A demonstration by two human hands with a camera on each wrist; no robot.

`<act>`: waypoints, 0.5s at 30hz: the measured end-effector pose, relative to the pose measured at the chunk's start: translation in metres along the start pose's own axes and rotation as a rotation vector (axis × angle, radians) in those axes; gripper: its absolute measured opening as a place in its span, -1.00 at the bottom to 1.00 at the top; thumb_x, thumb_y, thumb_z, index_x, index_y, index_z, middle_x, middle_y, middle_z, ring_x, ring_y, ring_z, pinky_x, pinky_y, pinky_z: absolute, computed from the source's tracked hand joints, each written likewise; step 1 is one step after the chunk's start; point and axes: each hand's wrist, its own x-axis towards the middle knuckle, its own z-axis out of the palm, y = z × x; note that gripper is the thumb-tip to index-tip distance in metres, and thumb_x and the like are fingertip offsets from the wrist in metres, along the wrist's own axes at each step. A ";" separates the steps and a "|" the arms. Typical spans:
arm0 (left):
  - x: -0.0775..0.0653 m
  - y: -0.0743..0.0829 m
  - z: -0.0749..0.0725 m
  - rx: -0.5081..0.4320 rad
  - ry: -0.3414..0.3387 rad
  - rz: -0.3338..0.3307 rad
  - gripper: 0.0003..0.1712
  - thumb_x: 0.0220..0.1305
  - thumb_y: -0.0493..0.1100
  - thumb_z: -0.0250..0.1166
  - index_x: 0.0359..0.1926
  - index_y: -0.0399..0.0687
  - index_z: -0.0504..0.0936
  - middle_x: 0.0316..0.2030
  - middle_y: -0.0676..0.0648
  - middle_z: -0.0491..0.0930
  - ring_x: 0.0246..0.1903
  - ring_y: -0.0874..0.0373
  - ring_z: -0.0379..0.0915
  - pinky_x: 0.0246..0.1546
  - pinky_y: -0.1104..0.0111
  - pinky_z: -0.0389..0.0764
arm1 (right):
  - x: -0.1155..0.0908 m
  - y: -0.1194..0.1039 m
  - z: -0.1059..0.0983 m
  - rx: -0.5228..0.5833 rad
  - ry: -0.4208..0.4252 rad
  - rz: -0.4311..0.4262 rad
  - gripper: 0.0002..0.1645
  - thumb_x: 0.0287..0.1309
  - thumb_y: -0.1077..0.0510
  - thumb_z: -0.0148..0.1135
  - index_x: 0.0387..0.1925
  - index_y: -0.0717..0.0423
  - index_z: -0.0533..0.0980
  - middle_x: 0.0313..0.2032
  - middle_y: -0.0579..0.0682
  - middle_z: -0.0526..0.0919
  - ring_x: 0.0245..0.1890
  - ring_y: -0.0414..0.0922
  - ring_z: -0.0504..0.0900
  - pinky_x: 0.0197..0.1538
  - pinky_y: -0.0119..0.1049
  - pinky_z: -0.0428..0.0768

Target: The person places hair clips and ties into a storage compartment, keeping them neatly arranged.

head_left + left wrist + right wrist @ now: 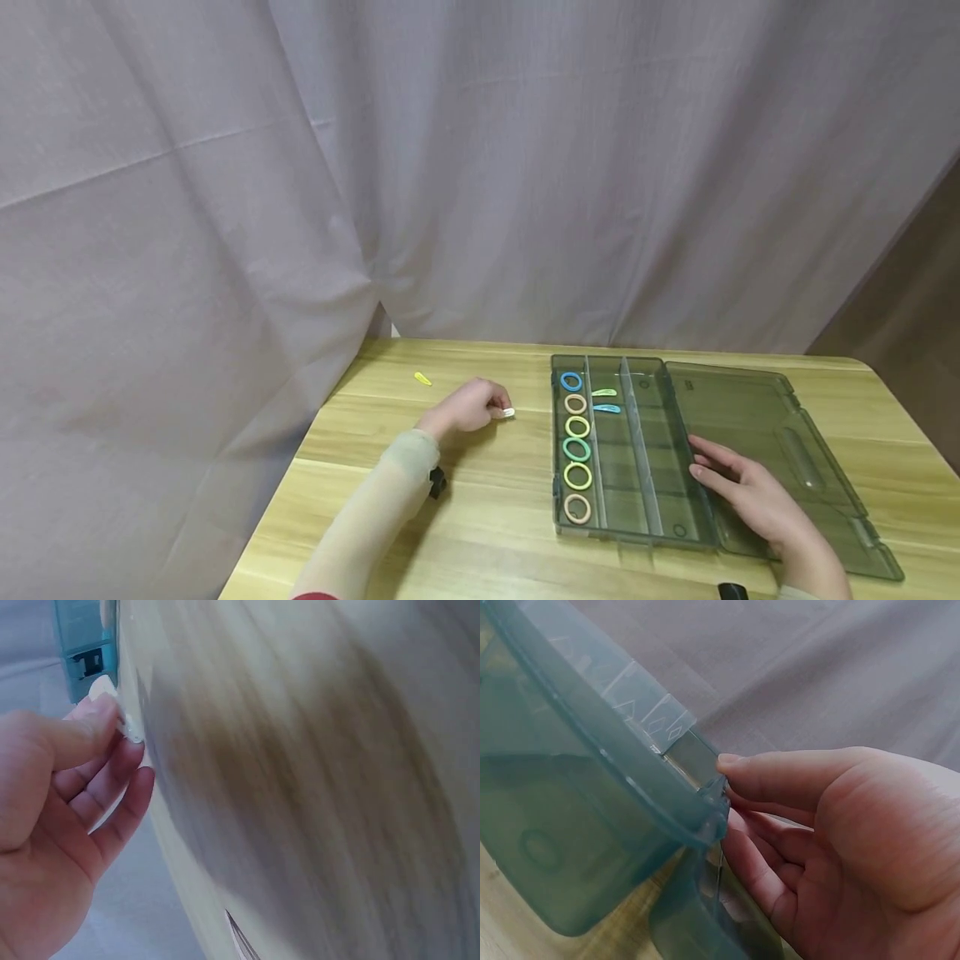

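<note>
My left hand (471, 406) pinches a white snap hair clip (508, 412) between thumb and fingers, just over the table left of the box; the left wrist view shows the clip (109, 694) too. A translucent grey-green divided storage box (678, 492) lies with its lid (738, 400) folded back to the right. My right hand (750, 492) holds the box's hinge edge, thumb on one side and fingers on the other (840, 832). In the middle column lie a light green hair clip (603, 392) and a blue hair clip (607, 408).
The box's left column holds several ring-shaped hair ties, among them a blue one (571, 382) and a green one (577, 450). A yellow hair clip (422, 378) lies on the wooden table (495, 517) behind my left hand. Grey curtain (487, 183) hangs behind the table.
</note>
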 end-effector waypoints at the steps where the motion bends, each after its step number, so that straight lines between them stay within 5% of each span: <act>1: 0.002 0.001 0.000 -0.018 0.018 -0.004 -0.90 0.42 -0.34 0.40 -0.22 -0.06 0.77 -0.33 0.09 0.74 -0.30 0.33 0.58 -0.10 0.42 0.64 | 0.000 0.000 0.000 0.003 -0.001 0.002 -0.15 0.62 -0.16 0.14 0.63 0.28 0.19 0.43 0.42 0.43 0.36 0.17 0.49 -0.04 -0.57 0.49; 7: 0.018 0.031 -0.001 -0.135 0.142 0.005 -0.93 0.45 -0.31 0.38 -0.20 -0.07 0.75 -0.33 0.06 0.70 -0.33 0.33 0.53 -0.17 0.42 0.60 | 0.000 0.001 0.001 0.024 0.000 -0.007 -0.16 0.63 -0.13 0.12 0.61 0.32 0.20 0.42 0.44 0.42 0.39 0.35 0.41 -0.04 -0.57 0.52; 15: 0.051 0.085 0.003 -0.177 0.218 0.158 -0.94 0.47 -0.26 0.40 -0.20 -0.17 0.74 -0.37 0.10 0.65 -0.36 0.39 0.49 -0.30 0.56 0.54 | 0.001 -0.002 0.000 0.023 0.010 -0.013 -0.16 0.63 -0.13 0.14 0.61 0.32 0.19 0.42 0.45 0.43 0.40 0.41 0.40 -0.04 -0.56 0.51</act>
